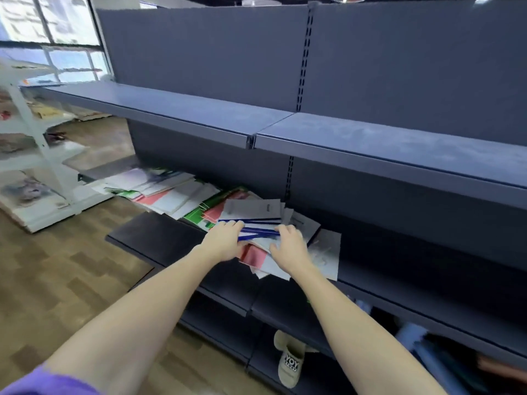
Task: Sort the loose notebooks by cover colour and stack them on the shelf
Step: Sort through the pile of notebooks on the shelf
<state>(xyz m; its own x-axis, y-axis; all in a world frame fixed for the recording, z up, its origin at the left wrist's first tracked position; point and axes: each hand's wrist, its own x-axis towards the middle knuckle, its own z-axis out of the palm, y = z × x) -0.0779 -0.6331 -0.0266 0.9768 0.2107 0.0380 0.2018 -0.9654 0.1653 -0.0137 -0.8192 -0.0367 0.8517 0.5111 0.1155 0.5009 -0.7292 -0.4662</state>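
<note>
Both your hands clamp a few blue-edged notebooks (258, 228) on the dark shelf (148, 238).
Your left hand (224, 242) and right hand (289, 243) hide the covers beneath; titles blur. More loose notebooks (171, 195) spread left along that shelf, above a wood-pattern floor (65, 269); a sandal (291, 360) sits below it.

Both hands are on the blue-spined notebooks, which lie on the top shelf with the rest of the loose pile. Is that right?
Not quite. The head view shows the left hand and right hand on the blue-spined notebooks, with the rest of the loose pile, but they lie on the middle shelf. The top shelf holds no notebooks.
</note>
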